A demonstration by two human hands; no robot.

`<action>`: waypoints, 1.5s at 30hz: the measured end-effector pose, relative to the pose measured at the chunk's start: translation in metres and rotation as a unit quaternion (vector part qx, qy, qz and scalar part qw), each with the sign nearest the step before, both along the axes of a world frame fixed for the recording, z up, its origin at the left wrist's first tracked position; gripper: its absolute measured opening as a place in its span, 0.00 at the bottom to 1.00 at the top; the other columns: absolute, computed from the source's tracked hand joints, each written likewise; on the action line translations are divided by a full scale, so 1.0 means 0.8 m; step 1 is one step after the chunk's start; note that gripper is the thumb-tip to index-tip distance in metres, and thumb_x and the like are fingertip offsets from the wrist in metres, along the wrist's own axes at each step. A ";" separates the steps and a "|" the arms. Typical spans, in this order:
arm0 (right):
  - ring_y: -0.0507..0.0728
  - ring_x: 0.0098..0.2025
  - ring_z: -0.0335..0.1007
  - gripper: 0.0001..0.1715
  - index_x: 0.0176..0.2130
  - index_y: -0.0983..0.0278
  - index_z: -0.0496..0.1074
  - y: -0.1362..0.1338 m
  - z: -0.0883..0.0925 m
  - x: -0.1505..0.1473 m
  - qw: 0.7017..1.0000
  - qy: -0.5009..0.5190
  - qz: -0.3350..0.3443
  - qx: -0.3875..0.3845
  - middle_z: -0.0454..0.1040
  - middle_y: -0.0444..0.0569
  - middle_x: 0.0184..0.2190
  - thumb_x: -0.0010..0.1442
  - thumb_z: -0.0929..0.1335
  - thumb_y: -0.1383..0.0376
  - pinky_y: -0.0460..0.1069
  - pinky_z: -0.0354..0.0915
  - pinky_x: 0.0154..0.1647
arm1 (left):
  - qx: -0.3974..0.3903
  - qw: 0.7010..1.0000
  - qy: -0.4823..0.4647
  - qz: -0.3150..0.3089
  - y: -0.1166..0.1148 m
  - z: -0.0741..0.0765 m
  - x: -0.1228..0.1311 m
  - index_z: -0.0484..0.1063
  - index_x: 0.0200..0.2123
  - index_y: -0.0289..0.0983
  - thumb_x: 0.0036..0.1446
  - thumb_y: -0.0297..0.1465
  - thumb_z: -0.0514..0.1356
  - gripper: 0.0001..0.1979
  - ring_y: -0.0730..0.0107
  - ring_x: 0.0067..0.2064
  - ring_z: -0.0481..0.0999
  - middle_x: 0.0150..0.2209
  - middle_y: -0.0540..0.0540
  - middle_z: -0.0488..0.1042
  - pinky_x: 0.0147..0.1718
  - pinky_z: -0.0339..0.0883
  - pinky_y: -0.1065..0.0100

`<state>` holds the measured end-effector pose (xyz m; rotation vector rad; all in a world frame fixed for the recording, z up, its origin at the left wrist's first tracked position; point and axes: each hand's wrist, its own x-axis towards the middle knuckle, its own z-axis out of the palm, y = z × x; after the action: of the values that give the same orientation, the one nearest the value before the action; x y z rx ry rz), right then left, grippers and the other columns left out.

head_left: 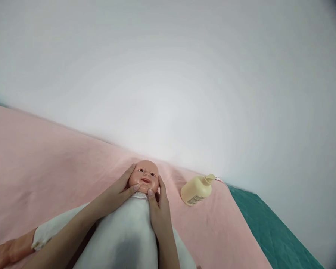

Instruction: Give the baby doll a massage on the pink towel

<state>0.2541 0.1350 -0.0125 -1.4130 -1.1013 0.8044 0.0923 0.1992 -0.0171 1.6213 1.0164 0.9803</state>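
Observation:
A baby doll point(145, 172) in a white garment point(120, 233) lies face up, its bald head between my two hands. My left hand point(120, 190) wraps the head's left side in the picture, the thumb resting by the chin. On the other side my right hand point(159, 205) cups the cheek, thumb on the chin and fingers along the side of the head. One doll arm point(15, 248) sticks out of its sleeve at the lower left. The back of the doll's head is hidden.
A pale yellow pump bottle point(196, 190) stands on the pink cloth point(212, 231), right of the doll. Green material point(271, 220) shows past the cloth's right edge. A plain white wall point(168, 82) rises behind.

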 end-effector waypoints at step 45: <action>0.61 0.73 0.49 0.42 0.72 0.62 0.54 0.002 -0.005 0.008 0.997 -0.070 0.018 0.015 0.54 0.49 0.72 0.69 0.61 0.44 0.58 0.54 0.72 | -0.010 0.999 0.035 -0.028 0.013 -0.010 -0.008 0.38 0.75 0.34 0.66 0.54 0.49 0.45 0.53 0.74 0.44 0.74 0.44 0.41 0.70 0.44 0.52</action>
<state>0.2607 0.1366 -0.0163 -1.4462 -1.2448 0.7200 0.0861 0.2097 -0.0250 1.6687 1.0192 0.8770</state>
